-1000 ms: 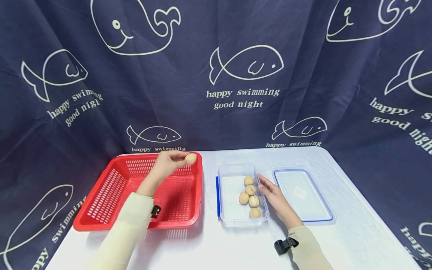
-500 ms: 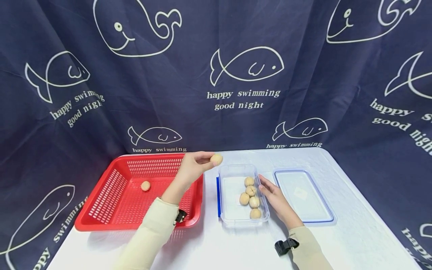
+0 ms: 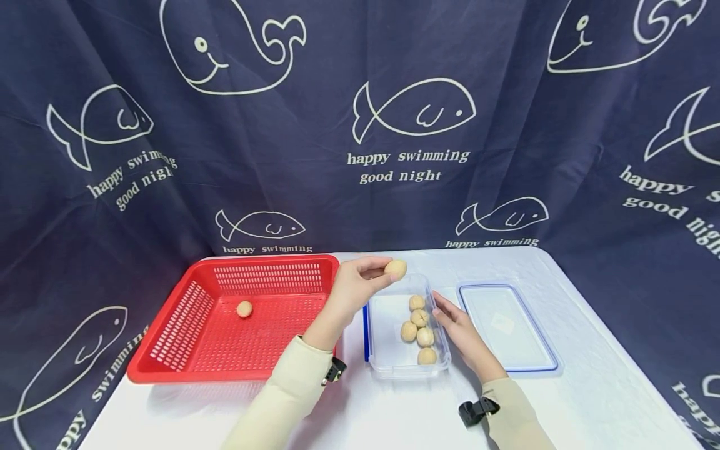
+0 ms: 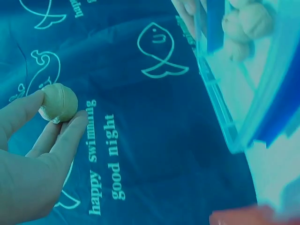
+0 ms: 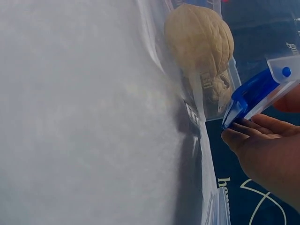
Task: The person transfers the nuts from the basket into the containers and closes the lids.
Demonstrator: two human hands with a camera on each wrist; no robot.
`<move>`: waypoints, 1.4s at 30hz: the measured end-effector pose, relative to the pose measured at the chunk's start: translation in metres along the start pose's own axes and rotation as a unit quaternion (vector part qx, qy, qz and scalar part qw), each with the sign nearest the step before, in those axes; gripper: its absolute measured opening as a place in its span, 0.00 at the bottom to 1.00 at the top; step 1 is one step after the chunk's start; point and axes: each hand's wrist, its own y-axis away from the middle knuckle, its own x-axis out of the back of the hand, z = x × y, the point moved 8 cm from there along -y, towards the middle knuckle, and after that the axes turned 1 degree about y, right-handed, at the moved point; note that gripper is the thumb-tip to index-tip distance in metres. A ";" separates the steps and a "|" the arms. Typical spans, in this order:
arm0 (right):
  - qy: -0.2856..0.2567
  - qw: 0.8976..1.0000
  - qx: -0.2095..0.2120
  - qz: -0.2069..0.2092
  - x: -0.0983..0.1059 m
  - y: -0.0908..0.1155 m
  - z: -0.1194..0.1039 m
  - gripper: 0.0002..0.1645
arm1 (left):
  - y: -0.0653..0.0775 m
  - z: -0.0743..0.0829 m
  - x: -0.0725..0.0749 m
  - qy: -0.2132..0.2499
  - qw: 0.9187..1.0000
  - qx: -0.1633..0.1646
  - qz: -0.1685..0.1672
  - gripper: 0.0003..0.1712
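Note:
Thumb and fingertips of my left hand (image 3: pixel 355 287) pinch a pale walnut (image 3: pixel 395 269), held up over the far left part of a clear food storage box (image 3: pixel 388 369). In the left wrist view the same walnut (image 4: pixel 60 103) shows its seam. Several walnuts (image 3: pixel 425 337) lie inside the box along its right side. My right hand (image 3: pixel 460 330) holds the box's right side. Seen from the right wrist, a blue-edged latch flap (image 5: pixel 257 93) sits between that hand's thumb and fingers (image 5: pixel 251 129).
A red perforated basket (image 3: pixel 169 300) stands at the left with one walnut (image 3: pixel 244 309) in it. The box's blue-rimmed lid (image 3: pixel 503 334) lies flat to the right. Behind the white table (image 3: pixel 585 400) hangs a dark blue curtain (image 3: pixel 315 156) with fish drawings.
My left hand has carried the walnut rightward from above the basket to above the box. The walnut in the basket came into view as the arm moved off. My right hand stays put.

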 end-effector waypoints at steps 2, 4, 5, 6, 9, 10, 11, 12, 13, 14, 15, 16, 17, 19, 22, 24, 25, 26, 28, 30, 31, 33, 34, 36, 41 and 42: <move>0.000 1.000 0.003 -0.003 0.000 0.001 -0.001 0.32 | 0.001 -0.001 -0.006 0.003 1.000 -0.003 -0.001 0.19; 0.000 1.000 0.003 -0.004 0.001 0.001 -0.002 0.32 | 0.002 -0.001 -0.011 0.005 1.000 -0.005 0.004 0.19; 0.000 1.000 0.003 -0.004 0.001 0.002 -0.002 0.32 | 0.003 -0.002 -0.013 0.006 1.000 -0.004 0.009 0.19; 0.000 1.000 0.003 -0.004 0.001 0.002 -0.002 0.32 | 0.004 -0.004 -0.016 0.007 1.000 -0.004 0.014 0.18; 0.001 1.000 0.003 -0.004 0.001 0.001 -0.002 0.32 | 0.005 -0.011 -0.022 0.017 0.999 0.002 0.035 0.17; 0.001 1.000 0.002 -0.004 0.001 0.001 -0.002 0.32 | 0.006 -0.015 -0.023 0.019 0.999 0.006 0.043 0.17; 0.000 1.000 0.002 -0.004 0.001 0.001 -0.002 0.32 | 0.006 -0.018 -0.025 0.023 0.998 0.010 0.051 0.17; 0.000 1.000 0.002 -0.004 0.001 0.001 -0.002 0.32 | 0.007 -0.022 -0.027 0.028 0.998 0.011 0.060 0.16; -0.001 1.000 0.002 -0.005 0.001 0.000 -0.002 0.32 | 0.007 -0.025 -0.028 0.032 0.997 0.012 0.068 0.16; -0.003 1.000 0.002 -0.004 0.001 0.000 -0.002 0.32 | 0.008 -0.029 -0.029 0.036 0.996 0.012 0.076 0.16; -0.006 1.000 0.003 -0.003 0.001 0.000 -0.002 0.32 | 0.008 -0.032 -0.031 0.038 0.996 0.010 0.084 0.16; -0.006 1.000 0.003 -0.002 0.001 0.000 -0.002 0.32 | 0.008 -0.035 -0.032 0.041 0.995 0.006 0.091 0.16; -0.006 1.000 0.004 -0.002 0.001 0.000 -0.002 0.32 | 0.008 -0.038 -0.033 0.042 0.994 0.000 0.098 0.16; -0.005 1.000 0.003 -0.001 0.002 0.000 -0.002 0.32 | 0.007 -0.045 -0.034 0.035 0.993 -0.005 0.111 0.16; -0.002 1.000 0.004 -0.001 0.002 -0.001 -0.002 0.32 | 0.006 -0.056 -0.036 0.013 0.992 -0.003 0.128 0.15; -0.003 1.000 0.005 0.000 0.002 -0.001 -0.002 0.32 | 0.004 -0.065 -0.038 -0.003 0.991 0.005 0.135 0.15; -0.004 1.000 0.005 0.001 0.002 -0.002 -0.002 0.32 | 0.003 -0.069 -0.039 -0.008 0.990 0.008 0.137 0.14; -0.006 1.000 0.006 0.001 0.002 -0.002 -0.003 0.32 | 0.003 -0.073 -0.039 -0.012 0.990 0.007 0.140 0.14; -0.007 1.000 0.004 0.002 0.002 -0.002 -0.002 0.32 | 0.002 -0.079 -0.040 -0.021 0.989 -0.004 0.145 0.14; -0.008 1.000 0.002 0.003 0.002 -0.002 -0.001 0.32 | 0.000 -0.088 -0.041 -0.033 0.987 -0.034 0.151 0.12; -0.009 1.000 0.001 0.002 0.001 -0.002 -0.001 0.32 | 0.001 -0.091 -0.041 -0.038 0.987 -0.040 0.153 0.12; -0.010 1.000 0.000 0.003 0.001 -0.001 0.000 0.32 | 0.001 -0.095 -0.042 -0.051 0.985 -0.046 0.160 0.11; -0.011 1.000 0.001 0.003 0.001 -0.001 0.000 0.32 | 0.000 -0.099 -0.043 -0.053 0.985 -0.037 0.163 0.11; -0.014 1.000 0.003 0.003 0.001 0.000 0.000 0.32 | -0.002 -0.104 -0.045 -0.055 0.984 -0.019 0.168 0.11; -0.014 1.000 0.001 0.003 0.001 0.000 0.001 0.32 | -0.004 -0.115 -0.049 -0.058 0.982 0.040 0.173 0.13; -0.013 1.000 -0.001 0.002 0.001 0.000 0.001 0.32 | -0.005 -0.117 -0.050 -0.059 0.982 0.045 0.175 0.13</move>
